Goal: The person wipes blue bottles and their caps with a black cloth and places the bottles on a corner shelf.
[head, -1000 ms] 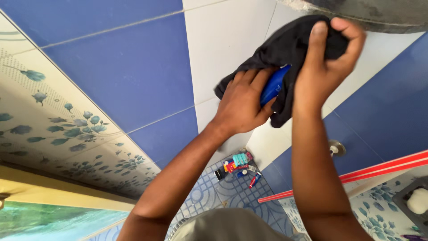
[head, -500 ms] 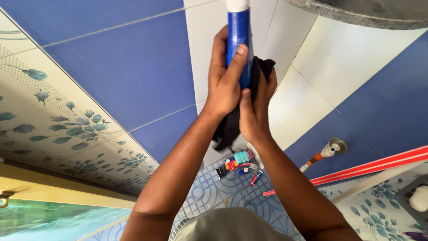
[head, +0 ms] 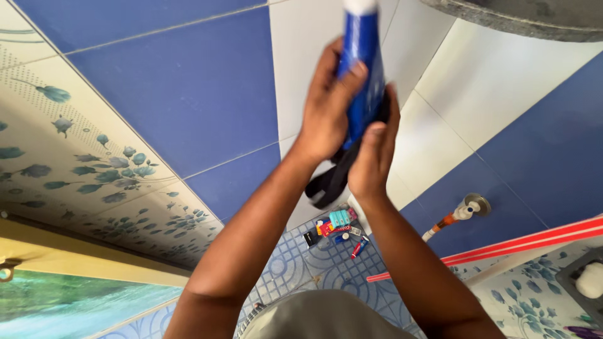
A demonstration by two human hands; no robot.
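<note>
A blue-and-white glossy tiled wall (head: 176,94) with a floral border band was seen at the left. The left hand (head: 330,110) was wrapped around a tall blue plastic bottle with a white cap (head: 363,56), fingers closed on its body. A black cloth (head: 333,179) was pressed against the bottle by the right hand (head: 374,157), fingers curled on it, its end hanging below. Small coloured packets (head: 336,229) lay on the patterned floor beneath; a wall tap (head: 465,210) was at the right.

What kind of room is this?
Probably a bathroom: blue and white wall tiles, a wall tap, a soap dish, and small toiletry tubes on the patterned floor.
</note>
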